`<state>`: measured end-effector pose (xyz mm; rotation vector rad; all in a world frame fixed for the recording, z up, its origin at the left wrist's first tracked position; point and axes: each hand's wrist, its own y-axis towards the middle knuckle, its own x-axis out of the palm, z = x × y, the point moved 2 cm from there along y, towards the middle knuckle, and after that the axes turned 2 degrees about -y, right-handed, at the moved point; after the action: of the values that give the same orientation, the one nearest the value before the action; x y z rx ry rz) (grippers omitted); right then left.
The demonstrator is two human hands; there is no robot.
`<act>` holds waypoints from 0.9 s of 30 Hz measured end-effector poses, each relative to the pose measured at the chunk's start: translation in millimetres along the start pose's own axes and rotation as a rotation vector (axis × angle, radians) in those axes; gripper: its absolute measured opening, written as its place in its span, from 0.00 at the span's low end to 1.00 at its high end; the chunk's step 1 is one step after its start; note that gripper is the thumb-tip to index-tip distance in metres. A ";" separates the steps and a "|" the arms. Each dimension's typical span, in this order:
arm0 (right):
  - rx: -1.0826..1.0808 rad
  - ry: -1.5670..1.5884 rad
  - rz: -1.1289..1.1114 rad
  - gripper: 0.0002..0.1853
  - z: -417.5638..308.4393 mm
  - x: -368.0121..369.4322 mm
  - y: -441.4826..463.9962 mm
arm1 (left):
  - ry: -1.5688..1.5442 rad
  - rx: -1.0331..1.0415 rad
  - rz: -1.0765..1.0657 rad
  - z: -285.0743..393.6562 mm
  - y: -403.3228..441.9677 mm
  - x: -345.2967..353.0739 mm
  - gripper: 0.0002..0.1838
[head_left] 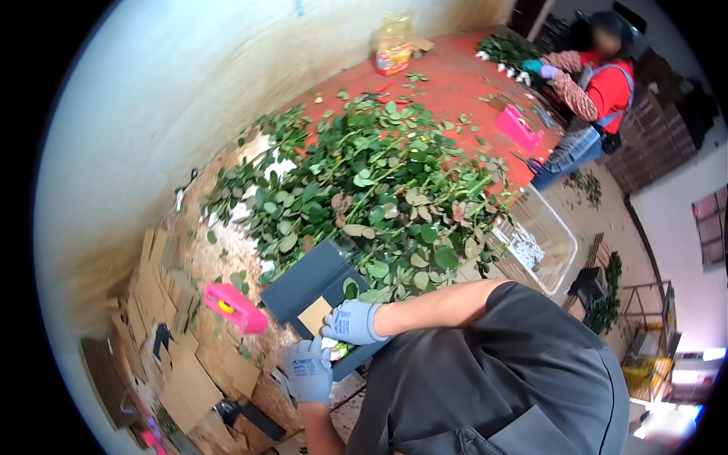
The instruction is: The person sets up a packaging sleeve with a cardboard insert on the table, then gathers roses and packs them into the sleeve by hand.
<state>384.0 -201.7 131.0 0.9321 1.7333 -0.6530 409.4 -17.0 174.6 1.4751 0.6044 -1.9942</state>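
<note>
Both my hands wear light blue-grey gloves and meet at a dark grey box [315,280] on the worktable. My right hand [353,321] has its fingers closed over a tan cardboard piece [315,314] at the box. My left hand [309,370] is just below and left, its fingertips at a small white and green bundle [335,349] between the hands. What exactly the left fingers grip is too small to tell. A large heap of leafy green stems [379,189] lies right behind the box. A pink tape dispenser [236,308] stands left of the box.
Flat cardboard pieces [189,387] lie at the lower left. A clear plastic crate [557,246] is right of the heap. Another person [607,91] in red handles stems at the far right, near a second pink dispenser [519,129]. A yellow-red bag [394,45] stands by the wall.
</note>
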 end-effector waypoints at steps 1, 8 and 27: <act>0.008 0.013 -0.003 0.12 0.4 0.1 -0.6 | 0.075 0.009 -0.131 -6.9 2.9 5.4 0.11; 0.041 0.082 0.087 0.10 6.5 7.8 0.5 | 0.233 0.166 -0.164 -27.3 7.1 19.6 0.10; 0.054 0.011 -0.095 0.12 -0.5 0.2 9.2 | 0.413 -0.192 -0.315 -92.4 -54.9 -36.9 0.10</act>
<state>391.4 -196.2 130.9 0.8967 1.7853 -0.7613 444.2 90.7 184.5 1.7665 1.2338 -1.7907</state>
